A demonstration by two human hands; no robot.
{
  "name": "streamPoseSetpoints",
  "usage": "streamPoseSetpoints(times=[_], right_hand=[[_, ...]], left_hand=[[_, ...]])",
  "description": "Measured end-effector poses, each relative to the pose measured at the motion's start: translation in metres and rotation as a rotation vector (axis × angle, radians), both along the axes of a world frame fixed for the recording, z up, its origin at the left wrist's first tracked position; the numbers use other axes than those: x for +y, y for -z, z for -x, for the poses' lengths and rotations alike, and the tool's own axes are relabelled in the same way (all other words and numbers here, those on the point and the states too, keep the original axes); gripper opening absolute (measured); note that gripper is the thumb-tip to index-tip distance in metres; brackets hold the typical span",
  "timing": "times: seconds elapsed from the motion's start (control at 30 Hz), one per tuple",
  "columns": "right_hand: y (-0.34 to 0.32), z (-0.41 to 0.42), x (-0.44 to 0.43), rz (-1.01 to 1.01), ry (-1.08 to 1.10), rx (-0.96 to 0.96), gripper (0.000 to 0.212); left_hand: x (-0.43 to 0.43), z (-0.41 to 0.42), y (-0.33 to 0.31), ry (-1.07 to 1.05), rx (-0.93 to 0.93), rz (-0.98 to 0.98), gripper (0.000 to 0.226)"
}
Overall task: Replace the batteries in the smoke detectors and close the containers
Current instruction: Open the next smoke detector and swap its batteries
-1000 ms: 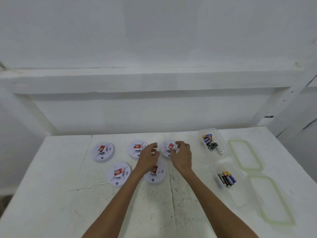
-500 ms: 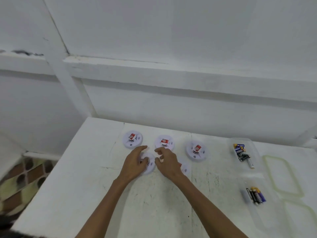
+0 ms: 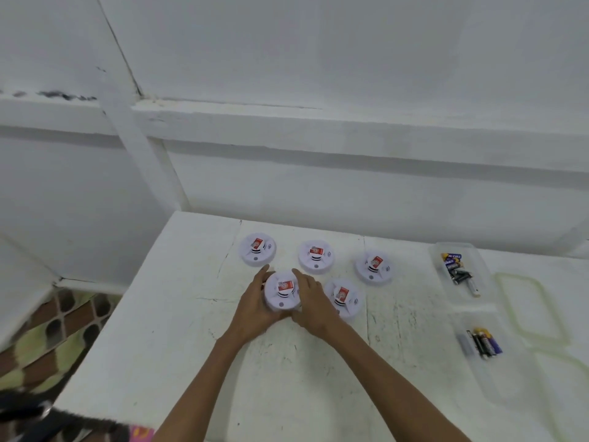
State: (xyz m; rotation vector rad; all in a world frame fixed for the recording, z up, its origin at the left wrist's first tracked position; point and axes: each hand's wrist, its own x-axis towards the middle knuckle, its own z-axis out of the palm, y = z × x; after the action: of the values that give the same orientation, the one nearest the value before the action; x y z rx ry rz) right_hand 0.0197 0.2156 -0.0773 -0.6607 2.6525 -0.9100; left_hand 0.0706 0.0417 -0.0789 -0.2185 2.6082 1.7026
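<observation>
Table (image 3: 178, 314) is carrying five detectors, each showing a red label on top. Back-left detector (image 3: 257, 249) is lying alone, just beyond the left fingertips. Left hand (image 3: 255, 304) is gripping the left edge of the front-left detector (image 3: 282, 295), fingers curving round its rim. Right hand (image 3: 314, 303) is gripping the opposite edge the same way, so this detector is sitting between both palms. Can't tell if it's touching the table. Back-middle detector (image 3: 316, 256) is lying just beyond the right fingertips. Front-right detector (image 3: 342, 298) is lying just beside the right hand, partly hidden by it. Back-right detector (image 3: 373, 267) is lying apart. Far container (image 3: 451, 245) is standing open, holding batteries (image 3: 457, 269). Near container (image 3: 497, 378) is standing open too, holding more. Far lid (image 3: 529, 307) and near lid (image 3: 570, 378) are lying beside them, at the right.
</observation>
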Motion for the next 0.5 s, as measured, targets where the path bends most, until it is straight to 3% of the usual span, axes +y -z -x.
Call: streamPoseSetpoints(times=[0.23,0.5], right_hand=[[-0.031,-0.028,0.052,0.254,0.105,0.094,0.072],[-0.065,-0.084,0.126,0.278,0.362,0.183,0.053]], left_hand=[[0.028,-0.006,-0.026,0.068,0.107,-0.055,0.109],[0.108,-0.035,-0.068,0.180,0.158,-0.153,0.074]])
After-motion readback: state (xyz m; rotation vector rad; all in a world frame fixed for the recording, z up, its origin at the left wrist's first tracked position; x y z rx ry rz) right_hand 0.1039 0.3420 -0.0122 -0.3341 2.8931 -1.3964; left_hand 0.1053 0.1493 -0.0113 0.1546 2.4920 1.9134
